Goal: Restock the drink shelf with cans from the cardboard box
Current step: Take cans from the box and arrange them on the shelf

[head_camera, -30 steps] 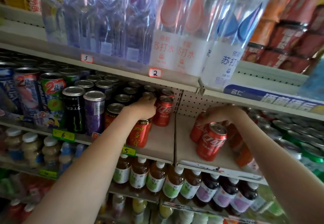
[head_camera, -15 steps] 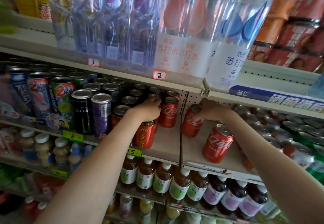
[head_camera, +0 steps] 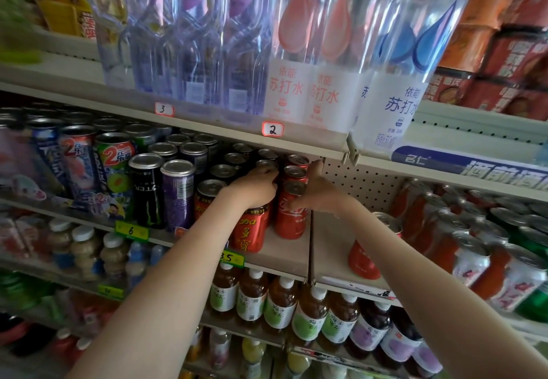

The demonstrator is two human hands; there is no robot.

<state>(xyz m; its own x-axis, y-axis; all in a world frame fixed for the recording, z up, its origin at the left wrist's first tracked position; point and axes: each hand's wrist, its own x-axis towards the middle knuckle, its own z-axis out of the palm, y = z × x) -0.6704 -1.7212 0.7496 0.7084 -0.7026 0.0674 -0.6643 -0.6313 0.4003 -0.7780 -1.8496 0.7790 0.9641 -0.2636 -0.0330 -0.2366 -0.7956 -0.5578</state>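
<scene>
Three red cola cans (head_camera: 295,173) are stood upright, tops up, in one file running near to far on the drink shelf (head_camera: 292,255). The nearest cola can (head_camera: 290,221) is gripped from its right by the right hand (head_camera: 315,195), with the fingers curled onto its front. Just left, one upright herbal tea can (head_camera: 251,232) is clasped over its top by the left hand (head_camera: 255,189). A fourth red can (head_camera: 362,257) is seen standing alone farther right.
</scene>
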